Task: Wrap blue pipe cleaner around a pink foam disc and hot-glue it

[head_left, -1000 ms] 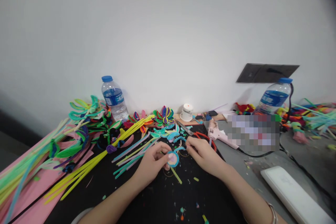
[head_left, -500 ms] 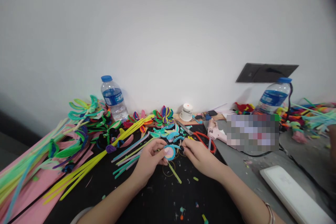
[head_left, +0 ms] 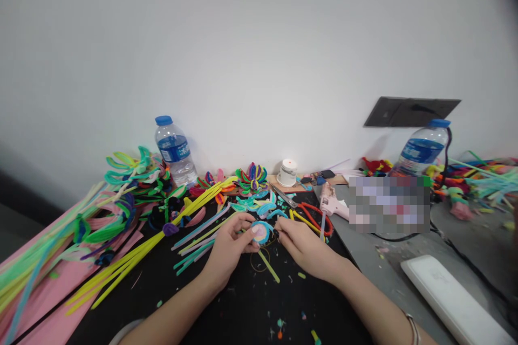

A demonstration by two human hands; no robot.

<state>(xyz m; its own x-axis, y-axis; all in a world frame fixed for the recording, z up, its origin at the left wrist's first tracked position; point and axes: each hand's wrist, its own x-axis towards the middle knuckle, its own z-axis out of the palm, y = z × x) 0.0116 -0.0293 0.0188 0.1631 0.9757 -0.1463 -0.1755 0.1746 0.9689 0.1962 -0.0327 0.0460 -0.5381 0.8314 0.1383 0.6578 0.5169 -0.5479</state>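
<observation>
My left hand (head_left: 230,245) pinches a small round coil of pipe cleaner (head_left: 261,232), pale lilac and cream in the middle with a bright blue outer ring. Just right of the coil, my right hand (head_left: 299,240) has its fingers pressed together; a small dark bit shows at their tips, too small to name. Below the coil a yellow-green pipe cleaner (head_left: 269,266) lies on the black mat (head_left: 243,307). Cut pipe cleaners (head_left: 198,250) in lilac and teal lie left of my left hand. Behind both hands are curled teal and blue pieces (head_left: 257,204).
Scissors with red handles (head_left: 315,218) and a pink glue gun (head_left: 332,205) lie at the right. Water bottles (head_left: 174,151) stand against the wall. A white cup (head_left: 288,173), pipe-cleaner flowers (head_left: 253,178), yellow stems (head_left: 137,253) and a white case (head_left: 449,294) surround the mat.
My right hand has shifted slightly left and down, closer to the coil. The blue strip that stretched between the hands now looks drawn around the coil's edge. My left hand has barely moved.
</observation>
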